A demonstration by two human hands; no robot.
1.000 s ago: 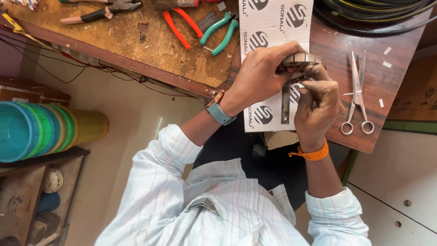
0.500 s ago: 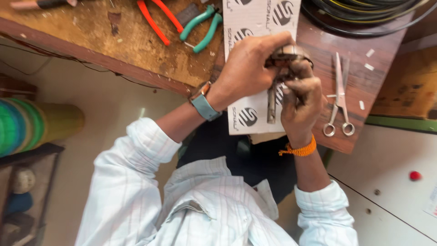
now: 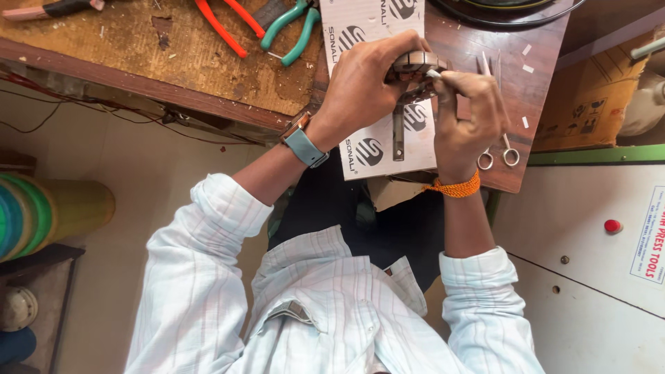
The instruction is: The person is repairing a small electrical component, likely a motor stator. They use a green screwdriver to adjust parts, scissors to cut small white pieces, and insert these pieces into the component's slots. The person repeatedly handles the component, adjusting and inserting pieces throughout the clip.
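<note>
My left hand (image 3: 364,86), with a grey watch on the wrist, grips a round metal part (image 3: 414,66) from the left. A metal shaft (image 3: 397,142) hangs down from the part. My right hand (image 3: 467,114), with an orange thread around the wrist, pinches a small white strip (image 3: 433,73) against the part's right edge. Both hands hover over a white printed sheet (image 3: 367,149) on the wooden workbench (image 3: 138,48). A pair of scissors (image 3: 509,149) lies on the bench, partly hidden under my right hand.
Orange-handled pliers (image 3: 222,24) and teal-handled pliers (image 3: 291,24) lie on the bench to the left of the sheet. A dark coil of cable (image 3: 506,10) sits at the top. A white cabinet (image 3: 589,277) with a red button stands on the right, and stacked coloured bowls (image 3: 28,215) on the left.
The view has shifted a little. My left hand keeps its hold on the round part, while my right hand has risen from under the part to its upper right edge.
</note>
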